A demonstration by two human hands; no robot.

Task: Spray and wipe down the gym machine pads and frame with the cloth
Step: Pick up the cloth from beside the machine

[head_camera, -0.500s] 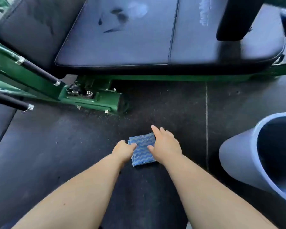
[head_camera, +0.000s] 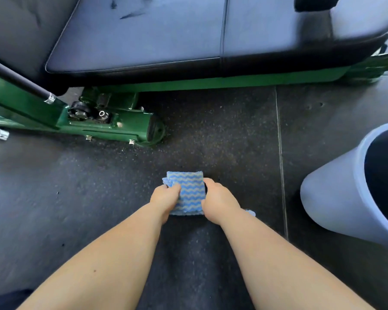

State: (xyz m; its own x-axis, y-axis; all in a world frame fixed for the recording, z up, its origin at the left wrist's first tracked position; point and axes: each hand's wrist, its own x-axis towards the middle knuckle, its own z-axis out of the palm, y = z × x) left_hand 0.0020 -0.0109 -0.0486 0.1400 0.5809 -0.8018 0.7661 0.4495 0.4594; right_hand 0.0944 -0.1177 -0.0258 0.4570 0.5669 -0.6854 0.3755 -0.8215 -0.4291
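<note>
The folded blue wave-patterned cloth (head_camera: 189,193) is held in front of the seat pad (head_camera: 143,36), down by the rubber floor (head_camera: 211,135) and off the machine. Its left edge is pinched by the left grip (head_camera: 166,198) and its right edge by the right grip (head_camera: 218,201), fingers curled on it. Dark streaks are noted on the pad, so wiping is judged partial. The green frame (head_camera: 121,121) beneath the pad appears undone. No spray bottle is seen.

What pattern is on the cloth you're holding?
Blue and pale wavy zigzag stripes on the cloth, clearest in the head view.
</note>
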